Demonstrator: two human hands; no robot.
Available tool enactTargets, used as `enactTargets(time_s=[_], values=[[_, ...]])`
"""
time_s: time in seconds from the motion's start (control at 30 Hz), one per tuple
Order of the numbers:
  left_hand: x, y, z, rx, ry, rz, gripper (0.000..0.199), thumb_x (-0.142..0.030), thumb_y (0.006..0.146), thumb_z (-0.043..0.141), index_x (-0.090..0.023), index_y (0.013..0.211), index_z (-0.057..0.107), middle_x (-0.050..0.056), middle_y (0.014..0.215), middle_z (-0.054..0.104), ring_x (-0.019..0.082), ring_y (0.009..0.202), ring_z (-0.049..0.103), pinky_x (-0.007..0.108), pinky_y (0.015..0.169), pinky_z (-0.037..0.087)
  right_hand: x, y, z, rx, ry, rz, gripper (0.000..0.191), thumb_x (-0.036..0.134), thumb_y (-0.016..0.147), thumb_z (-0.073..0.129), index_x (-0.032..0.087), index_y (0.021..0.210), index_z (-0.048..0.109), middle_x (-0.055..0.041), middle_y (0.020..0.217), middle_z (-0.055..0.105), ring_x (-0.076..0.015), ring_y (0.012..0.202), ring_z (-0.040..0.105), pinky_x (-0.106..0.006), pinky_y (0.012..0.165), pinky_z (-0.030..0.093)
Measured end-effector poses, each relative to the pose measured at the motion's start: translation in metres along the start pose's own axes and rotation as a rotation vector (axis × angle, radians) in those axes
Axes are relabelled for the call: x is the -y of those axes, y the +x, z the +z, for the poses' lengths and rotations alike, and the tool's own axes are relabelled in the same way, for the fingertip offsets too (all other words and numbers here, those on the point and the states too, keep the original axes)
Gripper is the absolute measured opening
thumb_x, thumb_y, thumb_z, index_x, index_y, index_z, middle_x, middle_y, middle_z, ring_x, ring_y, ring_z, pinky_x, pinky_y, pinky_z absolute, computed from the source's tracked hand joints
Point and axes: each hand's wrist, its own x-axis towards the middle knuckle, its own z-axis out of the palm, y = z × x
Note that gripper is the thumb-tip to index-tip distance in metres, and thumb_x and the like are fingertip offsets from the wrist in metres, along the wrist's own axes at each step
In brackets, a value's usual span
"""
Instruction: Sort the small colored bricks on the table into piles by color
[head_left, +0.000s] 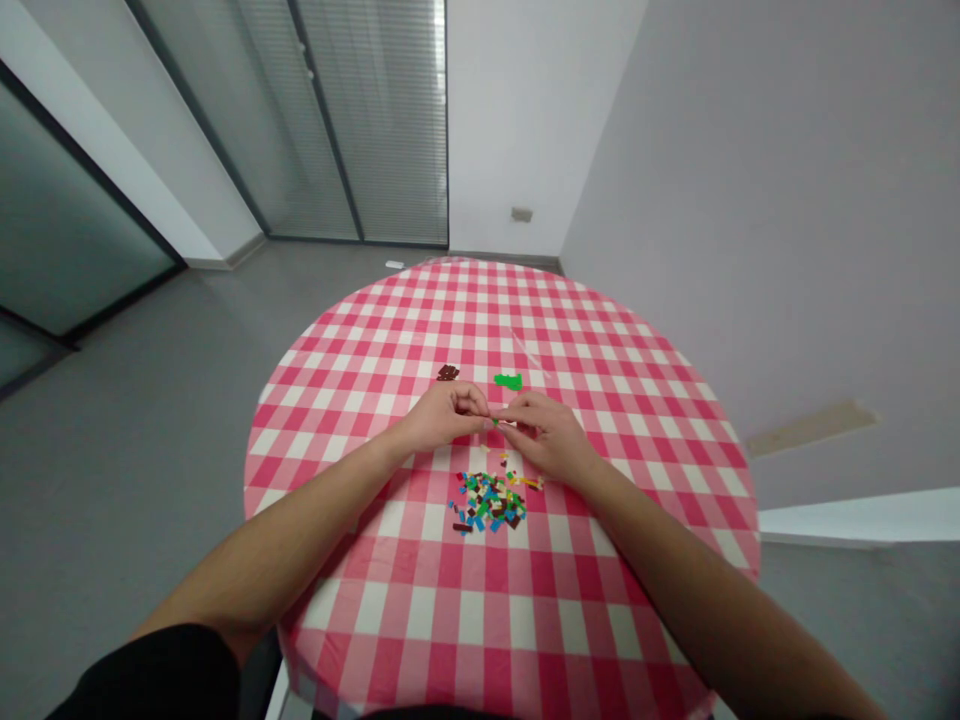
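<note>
My left hand [446, 415] and my right hand [544, 435] meet above the middle of the table, fingertips pinched together. A tiny green plastic brick [495, 422] shows between them, mostly hidden by my fingers. Just beyond my fingertips lies a bright green brick assembly [508, 381], and to its left sits a small stack of dark brown bricks [448, 373]. Below my hands is a loose pile of tiny multicoloured plastic bricks [487, 503] in blue, green, brown, red and yellow, with a few strays nearer my right hand.
The round table has a pink-and-white checked cloth [495, 320] and stands on a grey floor. Glass partitions with blinds run along the far side, and a pale wall stands to the right.
</note>
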Motion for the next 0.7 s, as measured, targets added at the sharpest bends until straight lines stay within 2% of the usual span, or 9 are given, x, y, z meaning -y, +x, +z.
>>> enactTargets(time_s=[0.1,0.2,0.37,0.5,0.6,0.7], values=[[0.001,0.000,0.001,-0.011,-0.021,0.011,0.024,-0.022,0.067,0.074,-0.017,0.072,0.052,-0.005,0.061,0.059,0.008,0.056,0.057,0.022,0.055,0.042,0.001,0.001,-0.001,0.014,0.015,0.006,0.016,0.020,0.089,0.061,0.022,0.100,0.073,-0.0045,0.081,0.064,-0.0151,0.071,0.057,-0.029,0.063,0.047],[0.001,0.001,0.001,-0.006,-0.014,0.024,0.023,-0.023,0.070,0.073,-0.018,0.072,0.051,-0.002,0.064,0.063,0.010,0.061,0.060,0.024,0.059,0.045,0.001,0.003,-0.002,0.010,0.014,0.037,0.010,0.023,0.089,0.062,0.020,0.091,0.072,-0.0050,0.081,0.066,-0.0162,0.073,0.058,-0.030,0.066,0.046],[0.000,0.000,-0.001,-0.046,0.025,0.021,0.019,-0.025,0.074,0.071,-0.018,0.074,0.053,0.001,0.069,0.066,0.014,0.070,0.066,0.030,0.069,0.051,-0.014,0.005,-0.003,-0.005,-0.095,0.255,0.011,0.019,0.089,0.059,0.018,0.086,0.070,-0.0059,0.083,0.068,-0.0178,0.076,0.060,-0.031,0.071,0.046],[0.001,0.000,-0.005,-0.062,0.056,0.009,0.019,-0.028,0.074,0.073,-0.018,0.075,0.056,0.002,0.073,0.067,0.014,0.072,0.066,0.029,0.068,0.051,-0.032,0.005,-0.006,0.092,-0.221,0.380,0.013,0.019,0.089,0.058,0.016,0.084,0.071,-0.0083,0.085,0.068,-0.0199,0.080,0.060,-0.031,0.072,0.044],[0.000,0.001,-0.007,-0.072,0.069,0.010,0.020,-0.027,0.073,0.073,-0.017,0.073,0.055,0.003,0.074,0.067,0.014,0.073,0.065,0.029,0.068,0.050,-0.038,0.006,-0.008,0.185,-0.287,0.372,0.017,0.020,0.089,0.057,0.015,0.082,0.072,-0.0090,0.083,0.067,-0.0199,0.078,0.060,-0.030,0.071,0.043],[-0.001,0.001,-0.008,-0.083,0.090,0.025,0.020,-0.028,0.073,0.073,-0.017,0.073,0.056,0.002,0.074,0.066,0.014,0.072,0.064,0.028,0.068,0.050,-0.037,0.007,-0.010,0.219,-0.305,0.364,0.017,0.021,0.089,0.059,0.016,0.082,0.074,-0.0084,0.082,0.068,-0.0193,0.078,0.061,-0.029,0.071,0.043]])
